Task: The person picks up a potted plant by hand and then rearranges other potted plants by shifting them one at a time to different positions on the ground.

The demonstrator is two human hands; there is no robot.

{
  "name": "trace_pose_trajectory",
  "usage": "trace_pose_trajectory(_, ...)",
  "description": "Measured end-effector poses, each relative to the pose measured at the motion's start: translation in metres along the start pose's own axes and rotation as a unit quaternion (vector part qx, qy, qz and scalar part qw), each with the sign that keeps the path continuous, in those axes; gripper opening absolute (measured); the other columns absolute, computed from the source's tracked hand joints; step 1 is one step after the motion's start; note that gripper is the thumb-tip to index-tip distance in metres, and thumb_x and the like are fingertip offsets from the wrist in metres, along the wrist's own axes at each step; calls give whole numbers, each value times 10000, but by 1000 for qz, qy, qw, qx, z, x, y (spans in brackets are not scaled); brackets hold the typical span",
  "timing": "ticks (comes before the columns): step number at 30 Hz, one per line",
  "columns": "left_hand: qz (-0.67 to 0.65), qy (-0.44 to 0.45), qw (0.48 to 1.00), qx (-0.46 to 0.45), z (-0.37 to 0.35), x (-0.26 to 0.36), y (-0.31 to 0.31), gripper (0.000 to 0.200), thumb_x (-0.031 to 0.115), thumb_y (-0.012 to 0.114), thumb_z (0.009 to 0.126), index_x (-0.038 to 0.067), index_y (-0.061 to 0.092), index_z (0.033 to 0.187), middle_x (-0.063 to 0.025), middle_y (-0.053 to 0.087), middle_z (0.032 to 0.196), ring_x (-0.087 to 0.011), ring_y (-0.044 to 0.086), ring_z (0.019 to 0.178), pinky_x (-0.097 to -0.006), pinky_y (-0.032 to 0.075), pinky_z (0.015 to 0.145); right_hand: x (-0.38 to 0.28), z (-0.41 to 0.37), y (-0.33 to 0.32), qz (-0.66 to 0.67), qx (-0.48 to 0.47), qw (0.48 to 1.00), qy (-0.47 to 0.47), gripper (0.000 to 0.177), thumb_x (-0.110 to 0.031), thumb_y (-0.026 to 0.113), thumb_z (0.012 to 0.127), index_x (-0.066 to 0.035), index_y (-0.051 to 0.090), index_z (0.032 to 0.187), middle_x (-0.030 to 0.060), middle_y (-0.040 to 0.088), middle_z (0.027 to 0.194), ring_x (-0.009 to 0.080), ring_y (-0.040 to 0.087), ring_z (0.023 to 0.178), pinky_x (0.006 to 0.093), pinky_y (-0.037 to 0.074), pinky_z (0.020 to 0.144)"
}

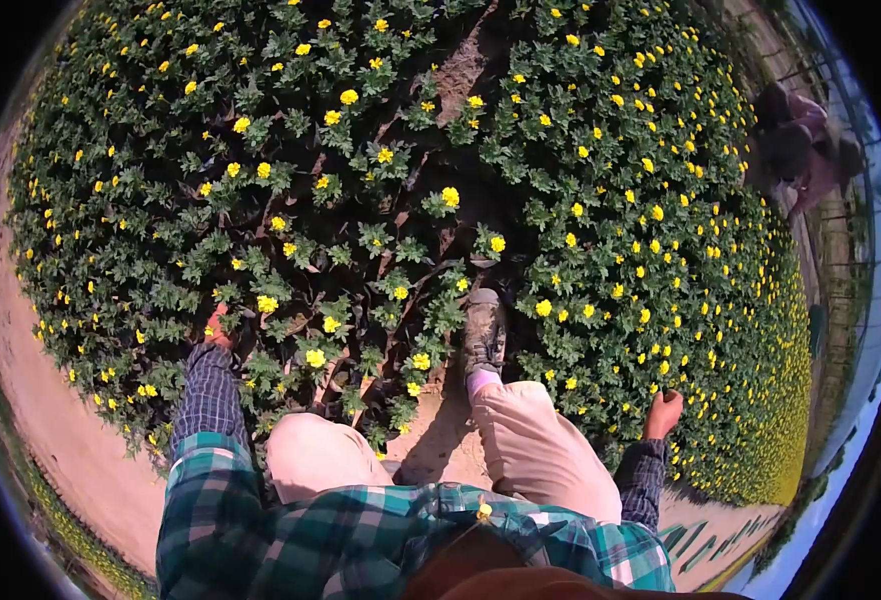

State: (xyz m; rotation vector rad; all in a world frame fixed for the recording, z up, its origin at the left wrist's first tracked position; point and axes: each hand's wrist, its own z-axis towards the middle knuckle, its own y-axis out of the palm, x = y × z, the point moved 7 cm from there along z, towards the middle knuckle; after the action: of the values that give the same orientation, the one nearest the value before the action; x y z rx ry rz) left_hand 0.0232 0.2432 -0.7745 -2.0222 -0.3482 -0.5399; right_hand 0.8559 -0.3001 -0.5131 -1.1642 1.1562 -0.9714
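Plaid shirt [361,530] and bent knees [311,455] above a marigold bed [361,200], left hand [219,325] down among the plants.

At the end of its checked sleeve [206,390] the left hand is half buried in leaves, with a yellow bloom [267,303] just beside it. Its grip is hidden, so I cannot tell whether it holds anything. One shoe [484,335] stands in the bare gap between plants. Further right, the right hand [664,410] hangs at the edge of the flowers, fingers curled and too small to tell whether its grip is empty. Another person [801,150] crouches at the far right. This looks like the reach-in step. The next move calls for fingers closing on one stem just under the head, clear of its neighbours.
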Motion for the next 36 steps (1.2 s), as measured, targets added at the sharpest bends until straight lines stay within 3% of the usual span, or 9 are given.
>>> trace_pose_trajectory(4,-557,-210,803,-17,-17,20,14,218,144,441,944,37,625,990,-108,668,950,-237,626,840,-336,498,747,-266,47,-5,182,-17,940,-288,199,-82,596,881,-13,586,1068,71,623,976,147,609,892,274,490,808)
trace_pose_trajectory(6,17,-55,998,-3,-19,51,-15,226,179,463,931,72,637,1027,-113,666,971,-268,627,876,-370,496,769,-385,41,9,260,-102,885,-373,173,-78,621,867,-37,598,1033,58,620,950,134,601,835,268,495,778)
trace_pose_trajectory(13,23,-41,998,-39,-30,84,-28,246,177,550,827,73,636,1033,-146,655,965,-341,613,891,-379,484,776,-649,8,125,300,-390,765,-417,201,-102,651,840,-26,632,1025,61,665,877,138,640,789,276,520,711)
trace_pose_trajectory(18,39,-25,999,-10,-36,82,-27,278,114,594,760,54,625,1029,-168,657,879,-366,626,822,-405,498,711,-697,29,216,-121,-139,759,-625,210,-109,672,732,5,638,905,182,660,846,334,658,776,416,533,689)
trace_pose_trajectory(25,91,-73,993,-8,-42,36,-12,400,16,561,806,31,549,1205,-159,630,1070,-311,623,921,-360,497,782,-702,22,236,-168,-91,724,-663,108,-73,561,777,-26,657,760,176,654,746,351,654,743,423,527,648)
trace_pose_trajectory(28,-268,-259,928,-6,-43,-30,15,395,312,447,971,4,567,1187,-106,641,1064,-233,622,918,-337,497,780,-700,25,234,-117,-96,724,-673,95,-69,567,760,-16,642,737,185,642,726,354,646,714,432,518,633)
trace_pose_trajectory(31,-92,-132,987,3,-46,-3,6,503,437,396,979,12,591,1166,-81,646,1060,-179,622,912,-316,500,761,-693,30,233,-128,-162,735,-646,116,-72,572,746,7,656,761,204,657,805,369,646,803,439,520,708)
trace_pose_trajectory(33,-502,-303,809,24,-53,2,18,490,430,415,977,14,595,1164,-75,647,1067,-156,621,893,-302,499,742,-686,27,234,-144,-197,722,-648,125,-67,579,737,16,650,798,222,654,836,394,634,833,457,514,753)
trace_pose_trajectory(36,-159,-162,974,-8,-42,-13,11,477,415,402,984,13,612,1133,-75,657,1030,-162,629,865,-300,501,735,-685,25,228,-96,-134,760,-629,74,-56,584,743,-7,639,754,207,653,807,376,642,816,440,525,719)
